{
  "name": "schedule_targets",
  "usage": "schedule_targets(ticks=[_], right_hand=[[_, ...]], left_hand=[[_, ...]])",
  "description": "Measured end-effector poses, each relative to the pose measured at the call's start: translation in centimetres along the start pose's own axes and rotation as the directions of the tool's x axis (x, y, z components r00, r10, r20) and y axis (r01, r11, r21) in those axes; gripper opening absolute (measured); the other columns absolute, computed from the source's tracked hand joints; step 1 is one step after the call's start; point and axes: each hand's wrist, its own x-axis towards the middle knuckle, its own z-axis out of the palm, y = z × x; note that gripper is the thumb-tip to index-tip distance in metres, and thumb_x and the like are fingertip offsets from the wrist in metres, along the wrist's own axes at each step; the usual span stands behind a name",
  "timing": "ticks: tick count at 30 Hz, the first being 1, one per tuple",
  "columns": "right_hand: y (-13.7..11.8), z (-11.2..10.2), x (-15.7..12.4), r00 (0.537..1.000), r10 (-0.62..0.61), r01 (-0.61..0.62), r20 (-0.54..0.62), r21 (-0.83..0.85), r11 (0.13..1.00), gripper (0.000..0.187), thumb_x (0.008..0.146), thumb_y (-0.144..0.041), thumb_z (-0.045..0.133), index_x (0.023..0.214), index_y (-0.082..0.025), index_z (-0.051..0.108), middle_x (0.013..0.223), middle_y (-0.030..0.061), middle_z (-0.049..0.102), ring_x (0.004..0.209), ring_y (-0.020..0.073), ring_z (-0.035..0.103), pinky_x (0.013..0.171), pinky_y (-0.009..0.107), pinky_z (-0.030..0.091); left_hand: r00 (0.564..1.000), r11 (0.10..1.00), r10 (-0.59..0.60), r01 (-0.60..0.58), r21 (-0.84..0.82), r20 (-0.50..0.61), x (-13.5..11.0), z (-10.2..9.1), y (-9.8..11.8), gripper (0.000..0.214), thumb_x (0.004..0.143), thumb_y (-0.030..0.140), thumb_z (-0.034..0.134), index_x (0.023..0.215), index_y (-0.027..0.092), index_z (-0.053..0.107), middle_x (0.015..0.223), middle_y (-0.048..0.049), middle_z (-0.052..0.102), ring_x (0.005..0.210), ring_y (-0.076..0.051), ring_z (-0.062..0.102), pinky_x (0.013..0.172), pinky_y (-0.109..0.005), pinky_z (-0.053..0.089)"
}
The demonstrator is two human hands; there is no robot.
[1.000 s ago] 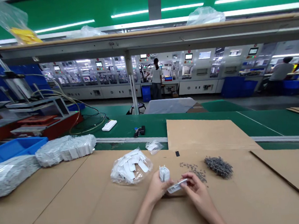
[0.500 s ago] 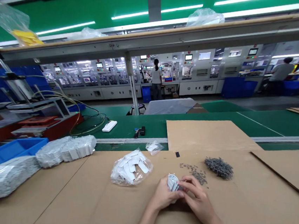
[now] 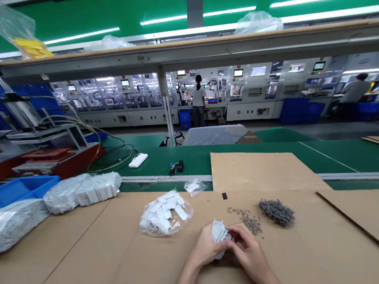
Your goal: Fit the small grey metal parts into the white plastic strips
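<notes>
My left hand [image 3: 206,247] is closed around a pale grey-white plastic part [image 3: 219,231] with ribs or slots on its face. From the right, my right hand [image 3: 248,248] reaches in with thumb and fingers bent against the part's edge; whether a small piece sits between those fingertips is hidden. Just beyond my right hand lie scattered small grey pieces [image 3: 251,222], with a denser heap of the same kind of grey pieces [image 3: 277,213] farther right. A clear bag of flat white plastic pieces [image 3: 165,212] rests to the left of my hands.
Cardboard sheets [image 3: 148,271] cover the bench. Wrapped stacks of white parts [image 3: 83,192] and a blue bin [image 3: 23,189] stand left, near a press [image 3: 37,125]. A small black piece [image 3: 224,196], a small bag [image 3: 194,187] and a white device [image 3: 138,160] lie beyond.
My right fingers have drawn in closer around the right edge of the plastic part, which has turned slightly. My left hand keeps its hold.
</notes>
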Motion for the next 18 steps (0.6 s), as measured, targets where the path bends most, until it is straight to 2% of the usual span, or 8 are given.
schedule_targets(ticks=[6,9,13,15,18], right_hand=[[0.2,-0.2,0.2,0.998,0.049,-0.047,-0.03,0.05,0.998,0.01,0.072,-0.025,0.055,0.08,-0.019,0.053,0.076,0.0039,0.052,0.069,0.0165,0.051,0.061,0.025,0.044],[0.3,-0.3,0.3,0.995,0.093,-0.095,0.025,0.093,0.991,0.014,0.074,-0.027,0.053,0.085,-0.019,0.053,0.078,0.0043,0.052,0.072,0.017,0.052,0.061,0.025,0.044],[-0.1,-0.5,0.5,0.988,0.073,-0.074,0.136,-0.004,0.997,0.015,0.076,-0.028,0.049,0.085,-0.02,0.057,0.079,0.0045,0.053,0.071,0.0167,0.052,0.061,0.025,0.043],[-0.2,-0.7,0.5,0.986,0.072,-0.066,0.151,-0.042,0.997,0.013,0.076,-0.029,0.048,0.08,-0.02,0.057,0.077,0.004,0.053,0.07,0.0167,0.052,0.063,0.025,0.042],[0.1,-1.0,0.6,0.992,0.096,-0.094,0.084,-0.027,0.995,0.013,0.075,-0.029,0.05,0.077,-0.019,0.057,0.072,0.0034,0.055,0.066,0.0165,0.052,0.061,0.025,0.043]], left_hand=[[0.99,0.998,0.045,-0.038,0.049,-0.133,0.5,-0.6,-0.7,0.038,0.057,0.046,0.062,0.067,0.014,0.047,0.058,0.0026,0.046,0.052,-0.009,0.041,0.049,-0.019,0.032],[0.977,1.0,0.002,0.001,0.015,-0.213,0.7,-0.6,-0.7,0.033,0.062,0.044,0.059,0.067,0.015,0.044,0.054,0.0042,0.044,0.047,-0.008,0.04,0.045,-0.019,0.032],[0.955,1.0,0.006,-0.006,0.0,-0.297,0.9,-0.4,-0.9,0.03,0.06,0.038,0.063,0.066,0.015,0.045,0.054,0.0044,0.047,0.048,-0.008,0.042,0.045,-0.019,0.034],[0.921,0.999,-0.048,0.035,-0.041,-0.387,1.2,-0.5,-1.1,0.031,0.057,0.037,0.065,0.062,0.015,0.044,0.049,0.0057,0.046,0.043,-0.008,0.042,0.043,-0.019,0.034],[0.822,0.98,-0.149,0.049,-0.193,-0.549,1.6,-1.2,-1.4,0.031,0.053,0.032,0.068,0.065,0.016,0.043,0.041,0.009,0.043,0.034,-0.007,0.041,0.038,-0.019,0.035]])
